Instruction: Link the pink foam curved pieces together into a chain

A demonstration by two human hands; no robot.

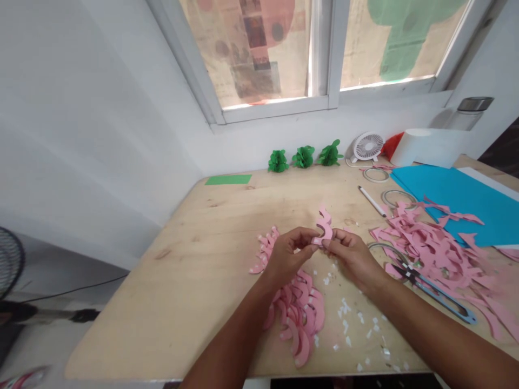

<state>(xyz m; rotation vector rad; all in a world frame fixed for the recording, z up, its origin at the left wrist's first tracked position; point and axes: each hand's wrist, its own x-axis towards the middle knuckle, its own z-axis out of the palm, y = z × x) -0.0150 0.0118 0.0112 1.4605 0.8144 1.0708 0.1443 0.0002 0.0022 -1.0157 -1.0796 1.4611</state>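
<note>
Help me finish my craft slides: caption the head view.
Left hand and right hand hold a wavy pink paper piece above a pale wooden table, near tangled pink paper scraps.

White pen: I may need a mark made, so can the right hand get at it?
Probably yes: the white pen lies beyond the right hand, nothing on top, though that hand holds a pink paper piece.
</note>
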